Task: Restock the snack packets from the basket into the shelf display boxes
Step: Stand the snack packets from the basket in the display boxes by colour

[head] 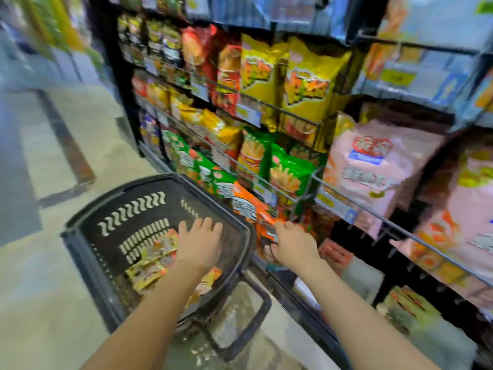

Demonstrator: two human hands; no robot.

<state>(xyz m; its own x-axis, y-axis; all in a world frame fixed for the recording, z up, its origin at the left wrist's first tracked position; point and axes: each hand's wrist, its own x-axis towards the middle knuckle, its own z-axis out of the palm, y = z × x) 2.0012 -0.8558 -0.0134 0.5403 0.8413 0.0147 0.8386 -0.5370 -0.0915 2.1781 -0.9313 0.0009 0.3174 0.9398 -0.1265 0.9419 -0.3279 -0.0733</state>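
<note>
Black perforated plastic basket [128, 209] of glossy yellow-orange snack packets [152, 265], left hand [200, 245] flat, fingers spread inside, right hand [293, 245] pinching crinkly orange packet [250, 206]

left hand [200, 243]: fingers straight, palm down | right hand [293, 245]: fingers curled, arm extended

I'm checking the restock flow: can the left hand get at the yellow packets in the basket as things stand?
Probably yes: the left hand is inside the open-topped basket, beside the yellow packets, nothing covering them.

Left hand [199, 244] flat over basket [112, 206] packets [152, 265]; right hand [292, 245] at orange shelf packet [246, 206].
</note>
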